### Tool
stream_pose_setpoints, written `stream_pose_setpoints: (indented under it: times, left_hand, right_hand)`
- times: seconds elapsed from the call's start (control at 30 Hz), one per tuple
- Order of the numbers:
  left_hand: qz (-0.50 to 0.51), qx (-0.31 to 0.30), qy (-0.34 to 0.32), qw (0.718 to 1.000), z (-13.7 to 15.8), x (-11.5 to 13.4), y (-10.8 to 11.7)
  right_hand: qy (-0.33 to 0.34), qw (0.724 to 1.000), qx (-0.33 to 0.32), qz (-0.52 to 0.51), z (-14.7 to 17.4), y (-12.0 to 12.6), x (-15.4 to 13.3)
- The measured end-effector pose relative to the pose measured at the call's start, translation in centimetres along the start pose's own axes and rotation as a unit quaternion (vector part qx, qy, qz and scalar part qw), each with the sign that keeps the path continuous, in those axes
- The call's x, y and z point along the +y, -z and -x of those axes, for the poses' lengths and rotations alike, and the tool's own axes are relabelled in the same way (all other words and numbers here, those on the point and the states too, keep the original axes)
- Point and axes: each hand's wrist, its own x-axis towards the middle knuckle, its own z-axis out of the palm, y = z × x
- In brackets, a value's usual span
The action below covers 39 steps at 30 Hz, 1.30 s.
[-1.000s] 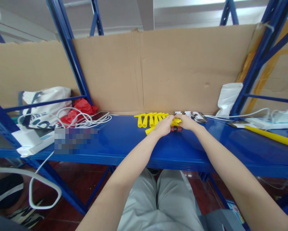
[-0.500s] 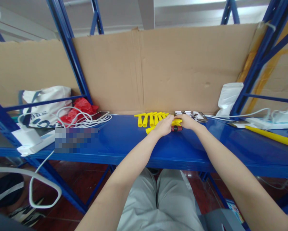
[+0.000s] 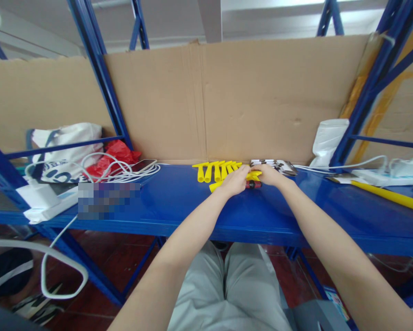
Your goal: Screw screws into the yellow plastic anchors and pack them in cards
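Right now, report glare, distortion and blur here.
Head view, throughout: the ceiling is brightest at upper right; the blue tabletop shows a soft sheen; wide-angle distortion seems to tilt the blue posts; a pixelated patch hides something at left; fine detail around the left hand and right hand is soft.

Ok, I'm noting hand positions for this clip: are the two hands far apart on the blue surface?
No, the left hand and right hand are close together, near the row of yellow pieces.
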Motion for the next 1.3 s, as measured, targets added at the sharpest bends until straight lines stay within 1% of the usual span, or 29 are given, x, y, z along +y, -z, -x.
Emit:
stream_pose_setpoints:
  times: [0.27, 0.37, 0.53, 0.67, 0.77, 0.87, 0.9, 0.97, 1.03, 1.1, 1.17, 1.3]
  left_hand:
    - [0.010, 0.015, -0.035, 0.999, -0.3, -0.2, 0.0]
    - [0.009, 0.016, -0.044, 0.999, -0.3, -0.2, 0.1]
    - [-0.010, 0.000, -0.041, 0.999, -0.2, 0.1, 0.5]
    - [-0.032, -0.014, -0.024, 0.999, -0.1, 0.3, 0.5]
    - [-0.042, -0.014, -0.001, 0.999, -0.1, 0.1, 0.2]
    - [-0.040, -0.004, 0.027, 0.999, -0.2, -0.3, 0.0]
    - [-0.039, -0.002, 0.035, 0.999, -0.2, -0.4, 0.0]
    - [-0.037, 0.000, 0.044, 0.998, -0.2, -0.4, 0.1]
    - [-0.033, -0.003, 0.045, 0.998, -0.2, -0.3, 0.2]
    - [-0.028, -0.006, 0.044, 0.999, -0.1, -0.1, 0.3]
    - [-0.023, -0.006, 0.042, 0.999, -0.1, 0.1, 0.4]
    - [-0.018, -0.006, 0.044, 0.999, -0.1, 0.2, 0.5]
  right_hand:
    - [0.010, 1.000, -0.003, -0.008, 0.1, 0.1, 0.1]
    - [0.005, 1.000, -0.015, -0.001, 0.2, 0.3, 0.1]
    - [-0.011, 1.000, -0.018, 0.018, 0.1, 0.5, 0.4]
    - [-0.029, 0.998, -0.023, 0.042, 0.2, 0.8, 0.6]
    - [-0.060, 0.996, -0.018, 0.063, 0.3, 1.1, 0.6]
    - [-0.143, 0.987, -0.006, 0.066, 0.3, 1.2, 0.7]
    - [-0.176, 0.984, -0.002, 0.040, 0.3, 1.1, 0.7]
    - [-0.242, 0.968, 0.011, -0.064, 0.3, 0.8, 0.8]
    - [-0.299, 0.935, 0.036, -0.189, 0.4, 0.5, 0.9]
    - [-0.336, 0.901, 0.055, -0.269, 0.6, 0.1, 0.9]
    - [-0.356, 0.882, 0.056, -0.302, 0.7, -0.3, 1.0]
    - [-0.386, 0.860, 0.052, -0.330, 0.8, -0.9, 1.1]
